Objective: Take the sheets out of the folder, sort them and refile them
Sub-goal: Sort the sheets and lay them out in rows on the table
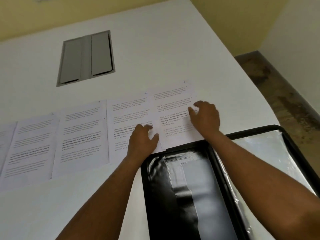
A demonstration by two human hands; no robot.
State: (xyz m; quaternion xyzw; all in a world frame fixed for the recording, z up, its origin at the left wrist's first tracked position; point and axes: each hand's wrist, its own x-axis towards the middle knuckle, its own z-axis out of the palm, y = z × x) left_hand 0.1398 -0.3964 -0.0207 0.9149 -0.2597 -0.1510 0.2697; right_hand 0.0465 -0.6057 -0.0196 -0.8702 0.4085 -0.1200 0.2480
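Resting on sheet 4 (129, 110), left hand (143, 141) with a loose, relaxed grip, right hand (205, 116) fingers curled onto sheet 5 (173, 104), black folder (176, 196) open on the desk (155, 49).

Sheet (129, 115) numbered "4"; its right neighbour sheet (173, 108) perhaps "5".

Soft daylight — slight blur, folder (181, 187) glare
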